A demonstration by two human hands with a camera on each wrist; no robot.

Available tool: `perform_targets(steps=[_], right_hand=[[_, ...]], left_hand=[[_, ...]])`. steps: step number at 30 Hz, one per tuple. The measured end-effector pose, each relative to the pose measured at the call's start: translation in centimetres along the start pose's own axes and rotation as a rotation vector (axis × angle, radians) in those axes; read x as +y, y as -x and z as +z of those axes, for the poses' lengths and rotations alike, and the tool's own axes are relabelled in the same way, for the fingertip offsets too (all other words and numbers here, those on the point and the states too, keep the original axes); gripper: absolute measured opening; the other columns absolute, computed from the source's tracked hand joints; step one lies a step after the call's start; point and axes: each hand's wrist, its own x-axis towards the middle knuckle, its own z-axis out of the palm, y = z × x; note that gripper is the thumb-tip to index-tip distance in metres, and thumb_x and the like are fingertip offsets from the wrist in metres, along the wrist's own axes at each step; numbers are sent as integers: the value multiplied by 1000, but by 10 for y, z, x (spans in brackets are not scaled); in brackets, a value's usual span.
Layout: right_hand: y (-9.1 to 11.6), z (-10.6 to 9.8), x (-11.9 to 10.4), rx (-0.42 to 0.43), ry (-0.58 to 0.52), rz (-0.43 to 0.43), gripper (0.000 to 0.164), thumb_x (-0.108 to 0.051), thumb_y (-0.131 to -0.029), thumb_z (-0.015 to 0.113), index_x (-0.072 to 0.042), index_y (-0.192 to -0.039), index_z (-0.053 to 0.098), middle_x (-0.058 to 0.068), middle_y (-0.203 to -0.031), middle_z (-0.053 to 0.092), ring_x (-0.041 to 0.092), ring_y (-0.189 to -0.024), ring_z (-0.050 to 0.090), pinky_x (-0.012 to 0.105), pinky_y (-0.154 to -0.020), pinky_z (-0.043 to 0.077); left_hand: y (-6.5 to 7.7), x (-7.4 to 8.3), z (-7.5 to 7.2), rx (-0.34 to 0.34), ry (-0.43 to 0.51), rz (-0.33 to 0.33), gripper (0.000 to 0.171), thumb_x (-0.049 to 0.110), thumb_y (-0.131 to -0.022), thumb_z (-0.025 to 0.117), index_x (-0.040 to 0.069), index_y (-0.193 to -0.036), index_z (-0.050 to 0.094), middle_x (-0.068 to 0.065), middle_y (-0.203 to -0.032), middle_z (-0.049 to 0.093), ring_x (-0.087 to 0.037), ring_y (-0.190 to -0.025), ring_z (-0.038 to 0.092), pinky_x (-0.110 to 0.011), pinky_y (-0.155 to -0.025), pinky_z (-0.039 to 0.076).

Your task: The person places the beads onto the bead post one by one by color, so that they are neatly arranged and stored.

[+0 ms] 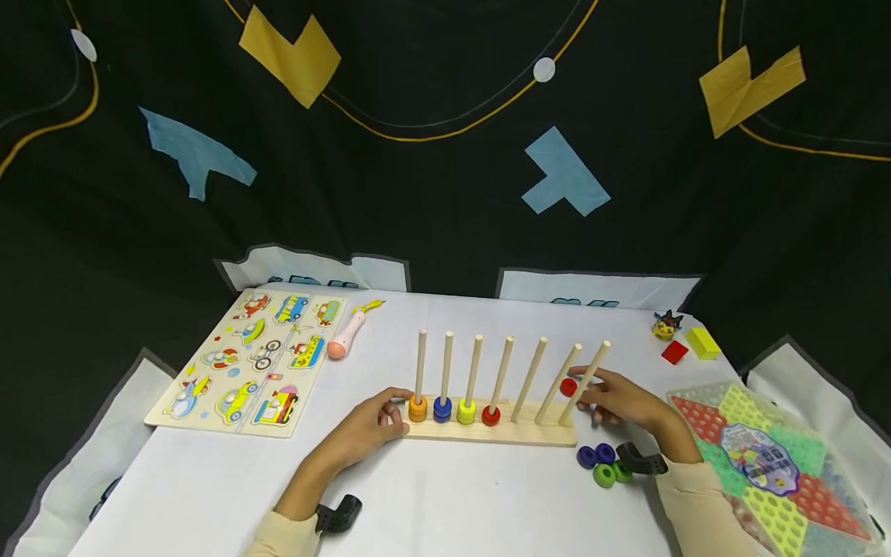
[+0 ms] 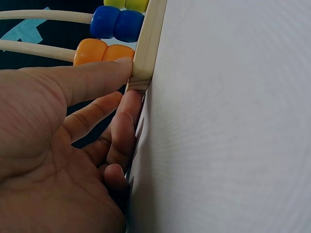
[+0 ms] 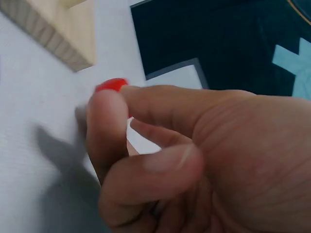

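A wooden peg stand (image 1: 487,432) with several upright pegs stands on the white table. From the left, its pegs carry orange beads (image 1: 418,409), blue beads (image 1: 442,410), yellow beads (image 1: 466,411) and a red bead (image 1: 490,417); the three right pegs are bare. My left hand (image 1: 369,427) holds the stand's left end, thumb (image 2: 104,77) beside the orange beads and fingers against the end face. Between thumb and finger my right hand (image 1: 623,398) pinches another red bead (image 1: 568,387), raised near the right pegs. Fingers mostly cover that bead in the right wrist view.
Purple beads (image 1: 587,457) and green beads (image 1: 604,475) lie right of the stand's front corner. At left are a vehicle puzzle board (image 1: 237,371) and a pink toy (image 1: 346,335). A patterned game board (image 1: 773,464), yellow block (image 1: 703,343), red block (image 1: 674,353) and small figurine (image 1: 666,325) sit at right.
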Motion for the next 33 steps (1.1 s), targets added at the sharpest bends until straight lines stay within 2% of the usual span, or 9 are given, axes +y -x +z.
perform_targets(steps=[4,13,18,22,25,29,33], right_hand=[[-6,2,3,-40,21,-6,52,-21,-97,56,-9,-144,37,13,-88,63,14,-55,50,22,-46,40],[-10,6,-3,-25,57,-29,40,-17,-96,57,-5,-133,48,13,-84,62,16,-55,52,23,-47,42],[-2,4,-8,50,93,-38,42,-18,-94,61,-1,-130,50,16,-87,61,19,-60,55,26,-48,44],[10,-7,-21,132,95,-59,43,-20,-93,61,0,-130,50,22,-90,60,25,-63,56,28,-49,45],[22,-14,-33,205,102,-80,44,-23,-93,63,-1,-128,50,21,-87,59,29,-63,55,29,-49,46],[40,-19,-48,291,117,-119,45,-25,-93,63,-2,-128,48,15,-84,59,26,-59,53,30,-49,46],[51,-21,-69,365,181,-177,41,-28,-94,62,-5,-127,51,14,-82,57,21,-55,52,29,-47,46]], left_hand=[[-1,1,0,0,-7,1,45,10,-86,69,15,-129,54,-1,-85,55,-15,-71,47,-25,-61,38],[-1,0,0,3,-1,3,45,11,-87,69,15,-129,54,-2,-87,55,-15,-71,47,-25,-61,38],[-1,1,-1,-10,-3,2,45,11,-87,69,15,-129,54,-2,-87,55,-15,-71,47,-25,-61,38],[-2,0,1,-2,-13,2,46,10,-86,69,15,-129,54,-1,-86,55,-15,-71,48,-25,-61,38],[-4,-1,2,4,-21,11,46,9,-86,69,15,-129,55,0,-84,55,-15,-70,48,-25,-61,38],[-5,-2,2,3,-15,9,45,9,-85,69,15,-128,55,0,-84,56,-14,-70,48,-25,-61,39],[-5,-5,3,5,-8,7,45,9,-85,69,15,-128,55,-1,-84,56,-15,-70,48,-25,-61,38]])
